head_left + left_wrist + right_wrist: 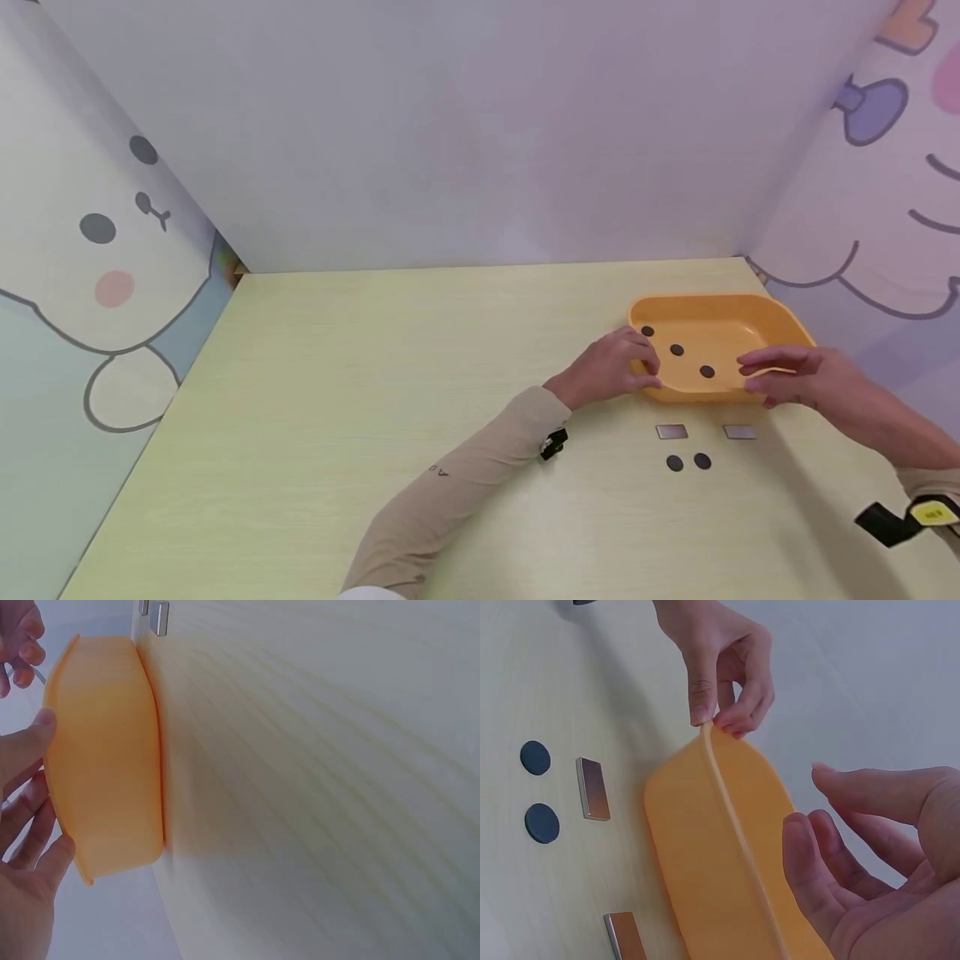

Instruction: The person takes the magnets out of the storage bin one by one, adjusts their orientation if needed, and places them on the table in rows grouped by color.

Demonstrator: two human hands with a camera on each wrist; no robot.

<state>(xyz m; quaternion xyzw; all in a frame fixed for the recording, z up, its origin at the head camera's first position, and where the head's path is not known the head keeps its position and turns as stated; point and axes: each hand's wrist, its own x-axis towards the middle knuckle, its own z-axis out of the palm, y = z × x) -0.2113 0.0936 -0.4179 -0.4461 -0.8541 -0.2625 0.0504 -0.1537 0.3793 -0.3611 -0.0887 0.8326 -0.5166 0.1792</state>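
Note:
An orange plastic basin (690, 396) stands at the right of the table, with three dark round discs (677, 350) inside it. My left hand (609, 367) pinches the basin's rim at its near left corner, thumb outside and fingers inside, as the right wrist view shows. My right hand (806, 377) hovers over the near right part of the rim; its fingers are loosely bent, with a gap between thumb and fingertips and nothing held. In front of the basin lie two shiny rectangular metal pieces (672, 432) and, nearer, two dark discs (675, 463).
The pale wood-grain table (390, 358) stretches away to the left. A white wall panel (450, 133) rises behind it. Side panels with cartoon drawings (105, 250) flank the table. Each sleeve carries a small dark strapped device (553, 444) near the wrist.

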